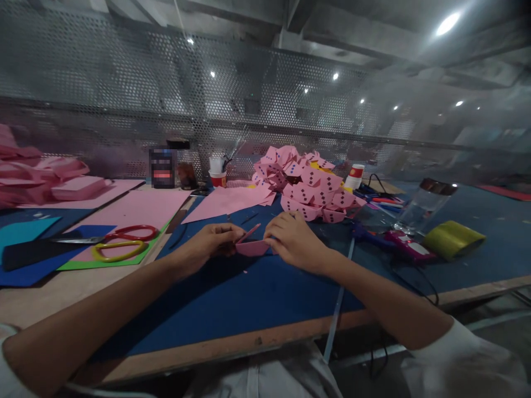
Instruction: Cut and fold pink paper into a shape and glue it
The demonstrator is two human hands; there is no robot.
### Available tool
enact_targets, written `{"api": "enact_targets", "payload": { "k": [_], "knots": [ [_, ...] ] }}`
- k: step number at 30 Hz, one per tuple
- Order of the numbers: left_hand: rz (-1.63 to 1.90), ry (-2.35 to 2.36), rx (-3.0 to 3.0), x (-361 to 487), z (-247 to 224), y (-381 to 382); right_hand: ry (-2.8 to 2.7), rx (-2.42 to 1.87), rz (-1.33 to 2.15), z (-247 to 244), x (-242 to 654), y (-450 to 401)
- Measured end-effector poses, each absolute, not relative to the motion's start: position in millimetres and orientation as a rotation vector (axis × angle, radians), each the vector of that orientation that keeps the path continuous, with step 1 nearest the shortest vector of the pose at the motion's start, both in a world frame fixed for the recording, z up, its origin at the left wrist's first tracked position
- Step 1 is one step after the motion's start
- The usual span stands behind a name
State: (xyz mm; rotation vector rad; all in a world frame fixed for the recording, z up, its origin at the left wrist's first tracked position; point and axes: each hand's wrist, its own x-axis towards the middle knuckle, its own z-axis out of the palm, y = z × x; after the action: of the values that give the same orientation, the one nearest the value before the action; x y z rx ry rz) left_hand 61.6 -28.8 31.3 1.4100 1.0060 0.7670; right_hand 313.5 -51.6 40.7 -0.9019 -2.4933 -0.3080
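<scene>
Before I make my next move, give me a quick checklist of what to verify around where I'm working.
1. Left grip on the small pink piece: ok, fingers at its left end.
2. Right grip on the same piece: ok, fingers at its right end.
3. Pink piece lying flat: not ok, one flap stands raised in a V.
4. Scissors out of the way: ok, they lie off to the left on the sheets.
5. Right grip free of the pink pile behind it: cannot tell whether they touch.
6. Clear jar covered: ok, its brown lid is on.
</scene>
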Motion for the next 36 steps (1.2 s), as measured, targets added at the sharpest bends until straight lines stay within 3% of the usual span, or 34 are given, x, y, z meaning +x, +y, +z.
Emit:
{"api": "enact_targets", "payload": {
  "k": [21, 36],
  "knots": [
    [0.672, 0.879, 1.119, 61.4, 41.0, -30.0, -2.374, -0.915, 0.091, 37.1, 314.0, -42.0],
    [0.725, 0.944, 1.064, 60.0, 33.7, -23.8, -2.08, -0.98, 0.659, 41.6, 320.1, -34.6]
  ]
}}
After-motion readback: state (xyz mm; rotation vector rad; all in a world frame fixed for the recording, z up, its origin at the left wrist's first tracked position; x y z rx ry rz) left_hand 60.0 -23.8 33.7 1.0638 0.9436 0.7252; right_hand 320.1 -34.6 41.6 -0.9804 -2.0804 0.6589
